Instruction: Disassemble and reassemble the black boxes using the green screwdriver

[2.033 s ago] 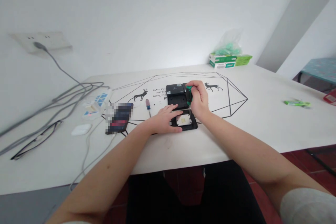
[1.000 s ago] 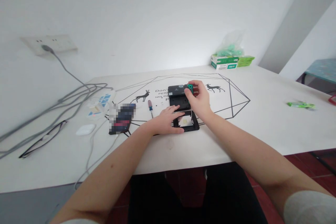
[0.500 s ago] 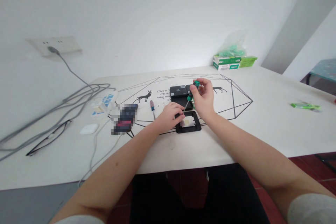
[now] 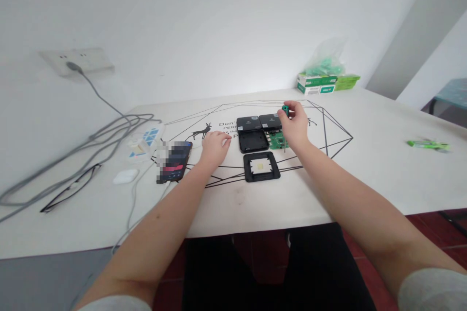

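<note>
We pinch a slim green-handled screwdriver (image 4: 285, 109) tip-down between our right hand's (image 4: 297, 124) closed fingers, presumably for control, our left hand (image 4: 215, 148) half-curled, contents unclear, while the square black plastic frame (image 4: 262, 178) lies flat on the white bench (image 4: 233, 209).

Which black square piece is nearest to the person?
The black frame holding a pale plate; the black shell and both labelled covers lie farther back.

Two labelled black cases (image 4: 248, 123), one open black shell (image 4: 253, 141), one square black frame (image 4: 248, 170), one green circuit board (image 4: 278, 140), one green-handled screwdriver (image 4: 285, 108). Toward the bench (image 4: 233, 216)'s left edge, one phone (image 4: 177, 164), one pair of glasses (image 4: 72, 187), one small white case (image 4: 125, 176); by its far edge, one plastic bag (image 4: 326, 63).
</note>
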Demonstrator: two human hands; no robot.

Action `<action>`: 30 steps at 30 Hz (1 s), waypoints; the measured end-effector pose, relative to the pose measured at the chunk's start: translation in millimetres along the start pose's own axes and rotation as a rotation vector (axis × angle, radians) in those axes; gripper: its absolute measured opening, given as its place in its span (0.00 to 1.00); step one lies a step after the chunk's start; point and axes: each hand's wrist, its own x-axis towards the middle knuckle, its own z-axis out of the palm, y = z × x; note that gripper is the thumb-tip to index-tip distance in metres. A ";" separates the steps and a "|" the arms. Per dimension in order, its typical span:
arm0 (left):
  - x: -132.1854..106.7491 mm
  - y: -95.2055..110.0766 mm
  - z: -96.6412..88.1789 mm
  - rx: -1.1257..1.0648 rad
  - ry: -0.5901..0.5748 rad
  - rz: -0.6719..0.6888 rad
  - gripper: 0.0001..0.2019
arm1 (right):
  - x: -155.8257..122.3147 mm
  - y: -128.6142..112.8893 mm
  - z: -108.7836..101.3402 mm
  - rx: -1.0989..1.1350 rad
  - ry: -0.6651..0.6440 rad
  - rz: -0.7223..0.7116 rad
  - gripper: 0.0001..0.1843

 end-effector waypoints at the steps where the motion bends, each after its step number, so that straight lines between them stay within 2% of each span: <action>1: 1.7 -3.2 -0.6 0.004 0.002 -0.047 0.14 | 4.0 5.1 -1.3 -0.024 0.004 0.005 0.16; 5: 6.4 -11.6 -0.2 -0.033 -0.004 -0.171 0.20 | 22.1 25.7 -10.9 -0.149 0.037 0.055 0.15; 8: 8.1 -16.4 -0.5 -0.038 0.021 -0.236 0.22 | 38.4 39.7 -25.5 -0.327 -0.003 0.073 0.15; 11: 7.9 -21.7 -1.6 -0.003 0.051 -0.275 0.21 | 51.7 50.7 -43.5 -0.588 -0.132 0.149 0.17; 13: 7.6 -25.0 -1.2 0.008 0.053 -0.265 0.19 | 55.7 56.0 -53.0 -0.778 -0.291 0.227 0.20; 15: 7.7 -27.4 0.8 0.008 0.040 -0.242 0.18 | 54.8 59.4 -58.3 -0.909 -0.413 0.311 0.22; 17: 8.1 -28.1 4.2 -0.005 0.025 -0.184 0.16 | 50.5 60.8 -59.0 -0.974 -0.482 0.373 0.23; 21: 5.5 -23.0 11.6 -0.089 -0.026 0.114 0.15 | 39.7 52.2 -51.8 -1.035 -0.536 0.407 0.23; 24: -1.0 -16.2 14.9 -0.136 -0.103 0.297 0.22 | 32.8 29.4 -43.9 -1.064 -0.507 0.311 0.25; 25: -3.5 -14.3 15.5 -0.142 -0.148 0.335 0.26 | 30.2 18.9 -41.4 -1.053 -0.513 0.194 0.23; 26: -5.7 -12.8 15.9 -0.145 -0.194 0.363 0.29 | 26.9 7.7 -39.1 -0.991 -0.582 0.081 0.20; 28: -9.2 -11.3 16.2 -0.148 -0.272 0.399 0.32 | 18.0 -14.1 -35.1 -0.742 -0.880 -0.077 0.17; 30: -11.0 -11.3 15.9 -0.146 -0.302 0.415 0.32 | 5.1 -31.3 -31.3 -0.511 -1.181 -0.149 0.18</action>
